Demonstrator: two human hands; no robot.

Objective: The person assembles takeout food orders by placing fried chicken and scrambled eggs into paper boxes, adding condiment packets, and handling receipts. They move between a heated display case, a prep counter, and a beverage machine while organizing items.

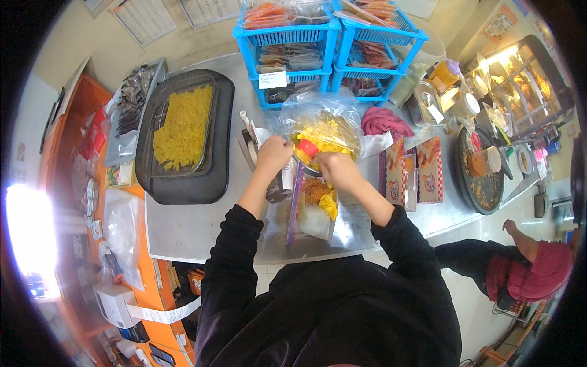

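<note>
A bowl of yellow chopped food (330, 136), covered partly by a clear plastic bag (318, 105), stands in front of me. A red scoop (307, 147) lies on the food between my hands. My left hand (275, 154) is closed at the bowl's left side; whatever its fingers pinch is hidden. At the bowl's near rim, my right hand (340, 171) is also closed, its fingertips turned inward and their contents unclear. Just below it sits an open meal box (293, 226) holding white rice (315, 221), brown crumbly food (316, 191) and a yellow portion (329, 205).
Yellow rice fills a clear-lidded tray (183, 128) at left. Blue stacked baskets (287, 37) with packets stand behind the bowl. A pink cloth (385, 122), patterned cartons (428, 171) and a round black tray (483, 202) lie rightward. Another person (532, 269) is at far right.
</note>
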